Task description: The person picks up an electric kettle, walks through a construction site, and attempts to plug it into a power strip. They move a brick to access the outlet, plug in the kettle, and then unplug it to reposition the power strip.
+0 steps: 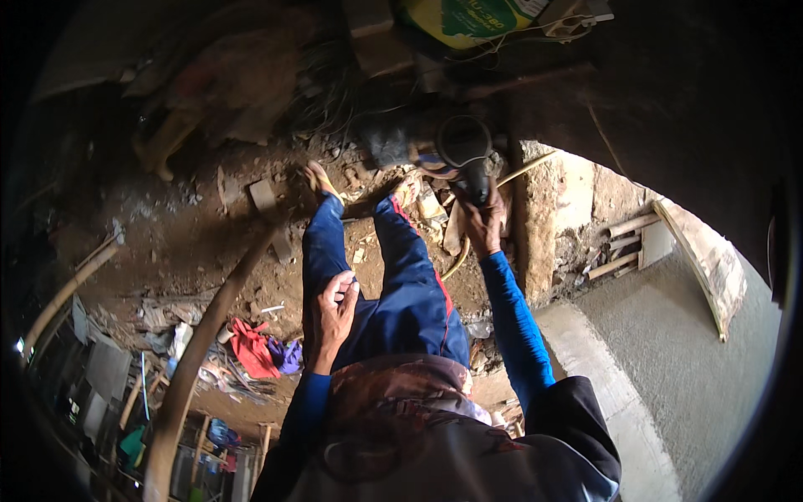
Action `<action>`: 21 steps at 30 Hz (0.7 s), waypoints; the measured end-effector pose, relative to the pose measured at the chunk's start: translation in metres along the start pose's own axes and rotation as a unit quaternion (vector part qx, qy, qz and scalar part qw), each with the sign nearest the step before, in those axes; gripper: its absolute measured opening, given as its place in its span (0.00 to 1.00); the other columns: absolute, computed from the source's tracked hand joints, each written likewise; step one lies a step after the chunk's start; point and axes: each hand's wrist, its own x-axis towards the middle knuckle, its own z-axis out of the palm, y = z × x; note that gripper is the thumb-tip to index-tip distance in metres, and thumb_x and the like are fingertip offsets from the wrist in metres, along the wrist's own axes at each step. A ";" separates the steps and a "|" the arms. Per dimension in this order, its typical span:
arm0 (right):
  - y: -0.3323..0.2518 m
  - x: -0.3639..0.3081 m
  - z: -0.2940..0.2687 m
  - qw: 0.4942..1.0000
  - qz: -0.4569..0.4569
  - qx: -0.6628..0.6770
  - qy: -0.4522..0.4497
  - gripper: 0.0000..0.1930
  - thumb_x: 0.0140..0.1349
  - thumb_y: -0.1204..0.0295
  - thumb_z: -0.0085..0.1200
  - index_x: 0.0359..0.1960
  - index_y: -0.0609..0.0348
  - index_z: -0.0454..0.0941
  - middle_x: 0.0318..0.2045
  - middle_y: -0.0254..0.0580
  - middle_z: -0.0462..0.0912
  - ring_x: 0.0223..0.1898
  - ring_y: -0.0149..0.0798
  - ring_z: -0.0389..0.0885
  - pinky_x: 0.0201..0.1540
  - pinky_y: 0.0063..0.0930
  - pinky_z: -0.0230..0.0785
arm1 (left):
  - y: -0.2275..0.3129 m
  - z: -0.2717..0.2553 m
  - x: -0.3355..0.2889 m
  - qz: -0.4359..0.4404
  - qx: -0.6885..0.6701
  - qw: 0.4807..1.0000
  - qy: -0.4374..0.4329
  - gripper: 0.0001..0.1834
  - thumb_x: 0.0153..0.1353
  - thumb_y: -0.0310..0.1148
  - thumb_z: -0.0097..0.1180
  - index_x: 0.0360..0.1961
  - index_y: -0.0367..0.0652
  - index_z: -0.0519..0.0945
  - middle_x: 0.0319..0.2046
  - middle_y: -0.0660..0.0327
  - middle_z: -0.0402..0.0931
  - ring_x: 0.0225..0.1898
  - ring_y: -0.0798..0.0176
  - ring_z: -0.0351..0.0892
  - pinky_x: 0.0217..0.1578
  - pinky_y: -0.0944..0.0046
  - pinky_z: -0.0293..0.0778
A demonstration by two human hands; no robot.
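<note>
My right hand (485,222) is stretched forward, its fingers wrapped round the stubby black handle of a dark tool with a round head (465,142). Shadow hides the tool's far end, so its exact kind cannot be made out. Close above my left thigh, my left hand (335,311) is turned partly palm up with the fingers curled in, and nothing shows in it. My legs in blue trousers (401,276) stand on bare earth, with sandals on the feet. Beside the right hand, a thin yellowish pole or hose (527,169) slants past.
A wooden pole (205,343) rises at the left, near red cloth (251,347) and scattered rubble. On the right are a rough earthen post (537,226), a grey concrete slab (669,335) and a leaning board (703,259). A green and yellow sack (468,21) lies at the top.
</note>
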 end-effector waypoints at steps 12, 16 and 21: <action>0.026 -0.001 0.110 0.984 0.156 0.060 0.066 0.21 0.60 0.76 0.62 0.55 0.63 0.72 0.45 0.46 0.82 0.46 0.38 0.79 0.51 0.32 0.72 | -0.016 0.042 0.290 0.074 0.096 0.990 -0.076 0.14 0.71 0.37 0.59 0.48 0.37 0.83 0.39 0.56 0.86 0.40 0.63 0.85 0.41 0.63 0.78; 0.055 -0.017 0.118 0.942 0.232 0.191 0.152 0.30 0.59 0.80 0.61 0.65 0.67 0.68 0.56 0.47 0.79 0.56 0.42 0.78 0.58 0.32 0.71 | -0.050 0.089 0.406 0.144 0.140 0.976 -0.082 0.14 0.70 0.38 0.59 0.47 0.37 0.84 0.40 0.56 0.86 0.43 0.63 0.85 0.44 0.63 0.78; 0.083 -0.010 0.086 0.954 0.197 0.160 0.160 0.30 0.59 0.77 0.65 0.63 0.67 0.70 0.56 0.49 0.79 0.56 0.42 0.79 0.59 0.34 0.71 | -0.079 0.219 0.513 0.219 0.097 0.958 -0.156 0.12 0.67 0.37 0.60 0.45 0.42 0.86 0.38 0.52 0.86 0.43 0.52 0.87 0.44 0.55 0.80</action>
